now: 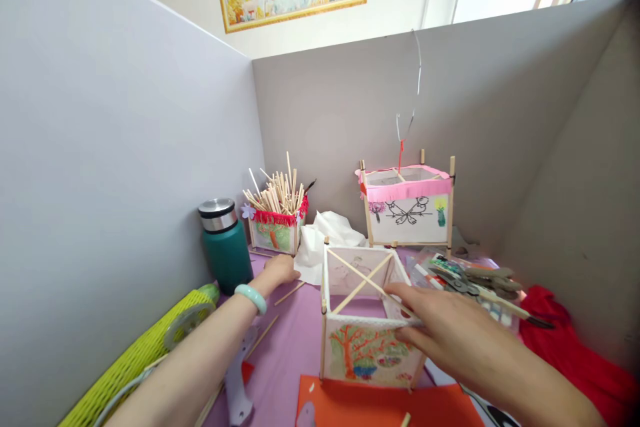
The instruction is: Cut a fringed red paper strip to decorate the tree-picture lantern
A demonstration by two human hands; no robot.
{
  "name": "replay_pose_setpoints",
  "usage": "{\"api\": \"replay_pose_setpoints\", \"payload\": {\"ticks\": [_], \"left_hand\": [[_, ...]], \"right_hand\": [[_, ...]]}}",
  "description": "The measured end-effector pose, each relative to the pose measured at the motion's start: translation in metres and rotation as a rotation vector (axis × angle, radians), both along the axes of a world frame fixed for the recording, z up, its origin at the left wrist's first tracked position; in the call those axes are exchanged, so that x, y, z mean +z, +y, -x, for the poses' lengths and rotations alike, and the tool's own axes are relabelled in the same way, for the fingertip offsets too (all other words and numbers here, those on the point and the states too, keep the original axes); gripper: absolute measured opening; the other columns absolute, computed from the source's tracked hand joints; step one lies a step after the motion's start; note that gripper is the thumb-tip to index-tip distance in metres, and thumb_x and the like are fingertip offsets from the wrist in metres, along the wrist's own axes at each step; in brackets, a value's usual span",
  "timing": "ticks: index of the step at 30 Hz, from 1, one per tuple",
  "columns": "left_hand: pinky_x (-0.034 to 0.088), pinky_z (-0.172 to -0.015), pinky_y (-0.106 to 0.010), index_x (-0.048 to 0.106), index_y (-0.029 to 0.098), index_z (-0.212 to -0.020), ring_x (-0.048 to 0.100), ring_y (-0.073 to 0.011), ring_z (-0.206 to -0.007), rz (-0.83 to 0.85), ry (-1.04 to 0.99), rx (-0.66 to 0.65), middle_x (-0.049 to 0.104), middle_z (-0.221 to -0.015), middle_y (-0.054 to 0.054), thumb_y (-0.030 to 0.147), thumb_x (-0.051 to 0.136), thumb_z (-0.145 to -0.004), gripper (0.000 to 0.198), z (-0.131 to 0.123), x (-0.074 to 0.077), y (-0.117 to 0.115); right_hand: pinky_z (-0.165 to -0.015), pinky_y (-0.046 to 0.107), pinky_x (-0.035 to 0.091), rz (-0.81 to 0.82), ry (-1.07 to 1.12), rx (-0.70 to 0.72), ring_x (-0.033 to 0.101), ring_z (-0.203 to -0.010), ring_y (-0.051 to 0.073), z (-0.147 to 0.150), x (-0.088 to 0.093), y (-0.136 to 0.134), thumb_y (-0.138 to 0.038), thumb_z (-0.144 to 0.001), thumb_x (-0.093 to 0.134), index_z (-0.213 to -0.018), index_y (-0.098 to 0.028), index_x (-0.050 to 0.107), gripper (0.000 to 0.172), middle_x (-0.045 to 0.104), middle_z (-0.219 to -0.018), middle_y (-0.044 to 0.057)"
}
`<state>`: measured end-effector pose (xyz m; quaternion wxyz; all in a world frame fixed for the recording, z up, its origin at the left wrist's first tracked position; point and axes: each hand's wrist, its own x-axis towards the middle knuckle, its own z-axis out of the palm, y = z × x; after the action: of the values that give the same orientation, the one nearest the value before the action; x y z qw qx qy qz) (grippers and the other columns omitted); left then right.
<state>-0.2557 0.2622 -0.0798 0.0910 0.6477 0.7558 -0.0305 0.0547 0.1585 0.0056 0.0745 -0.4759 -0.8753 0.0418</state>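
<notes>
A square paper lantern frame (367,350) with a painted tree panel and crossed wooden sticks on top stands in front of me on the purple tabletop (295,340). My right hand (440,330) rests on its top right edge, fingers stretched over the rim. My left hand (280,270), with a pale green bangle at the wrist, reaches forward, fingers curled down beside the white tissue (327,237), near a small box of wooden sticks (277,213). What its fingers hold, if anything, is hidden.
A finished lantern with pink trim (407,207) hangs from a wire at the back. A teal flask (225,247) stands left, a yellow-green roll (145,347) beside it. Pliers and a brush (480,283) lie right, by red cloth (575,347). Orange paper (380,407) lies under the lantern. Grey partition walls enclose the desk.
</notes>
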Motion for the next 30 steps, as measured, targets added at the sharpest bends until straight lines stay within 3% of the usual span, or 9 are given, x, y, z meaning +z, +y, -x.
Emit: {"api": "replay_pose_setpoints", "payload": {"ticks": [4, 9, 12, 15, 20, 25, 30], "left_hand": [[0.052, -0.082, -0.041, 0.059, 0.016, -0.109, 0.061, -0.0205, -0.097, -0.034, -0.082, 0.005, 0.062, -0.11, -0.007, 0.032, 0.058, -0.088, 0.027, -0.006, -0.007, 0.015], [0.054, -0.077, -0.037, 0.055, 0.015, -0.116, 0.063, -0.0179, -0.09, -0.114, -0.29, -0.19, 0.062, -0.11, -0.008, 0.032, 0.052, -0.091, 0.03, -0.017, 0.008, 0.042], [0.054, -0.078, -0.037, 0.057, 0.015, -0.114, 0.063, -0.0183, -0.092, -0.09, -0.299, -0.258, 0.063, -0.11, -0.007, 0.03, 0.055, -0.09, 0.029, -0.016, 0.009, 0.049], [0.053, -0.081, -0.039, 0.06, 0.015, -0.107, 0.062, -0.0194, -0.094, -0.063, -0.195, -0.23, 0.063, -0.108, -0.007, 0.03, 0.058, -0.088, 0.025, -0.01, -0.002, 0.044], [0.049, -0.088, -0.044, 0.058, 0.016, -0.112, 0.059, -0.0222, -0.103, -0.091, -0.005, -0.161, 0.06, -0.116, -0.008, 0.032, 0.057, -0.088, 0.029, -0.008, -0.023, 0.031], [0.049, -0.087, -0.044, 0.057, 0.016, -0.114, 0.059, -0.0223, -0.102, -0.042, 0.025, -0.216, 0.06, -0.115, -0.008, 0.032, 0.057, -0.088, 0.031, -0.006, -0.017, 0.03], [0.053, -0.078, -0.038, 0.062, 0.014, -0.098, 0.063, -0.0176, -0.086, 0.094, -0.069, -0.306, 0.065, -0.097, -0.004, 0.033, 0.06, -0.086, 0.023, -0.006, -0.009, 0.022]], "right_hand": [[-0.063, 0.029, 0.038, -0.001, -0.003, -0.012, 0.067, -0.089, 0.028, 0.002, 0.001, -0.001, -0.014, -0.074, 0.052, -0.111, -0.028, 0.059, 0.04, 0.072, -0.096, 0.004], [-0.062, 0.028, 0.038, 0.016, 0.024, 0.002, 0.068, -0.088, 0.027, 0.002, 0.002, 0.0, -0.015, -0.075, 0.053, -0.113, -0.028, 0.058, 0.041, 0.072, -0.094, 0.003], [-0.063, 0.028, 0.039, 0.029, 0.034, 0.013, 0.068, -0.088, 0.026, 0.001, 0.001, 0.001, -0.014, -0.075, 0.053, -0.109, -0.028, 0.06, 0.038, 0.072, -0.094, 0.002], [-0.065, 0.028, 0.041, 0.029, 0.027, 0.013, 0.068, -0.089, 0.026, 0.001, 0.001, 0.001, -0.012, -0.075, 0.053, -0.108, -0.027, 0.06, 0.037, 0.072, -0.096, 0.003], [-0.068, 0.03, 0.044, 0.01, 0.013, 0.009, 0.067, -0.09, 0.026, 0.001, -0.001, 0.001, -0.014, -0.076, 0.055, -0.117, -0.028, 0.057, 0.043, 0.071, -0.098, 0.004], [-0.066, 0.029, 0.044, -0.01, 0.002, 0.018, 0.068, -0.089, 0.025, -0.001, -0.004, 0.003, -0.015, -0.077, 0.055, -0.117, -0.028, 0.056, 0.042, 0.072, -0.097, 0.003], [-0.067, 0.03, 0.045, -0.007, -0.016, 0.014, 0.068, -0.086, 0.026, -0.002, -0.003, 0.002, -0.018, -0.078, 0.057, -0.106, -0.027, 0.06, 0.03, 0.072, -0.091, 0.003]]}}
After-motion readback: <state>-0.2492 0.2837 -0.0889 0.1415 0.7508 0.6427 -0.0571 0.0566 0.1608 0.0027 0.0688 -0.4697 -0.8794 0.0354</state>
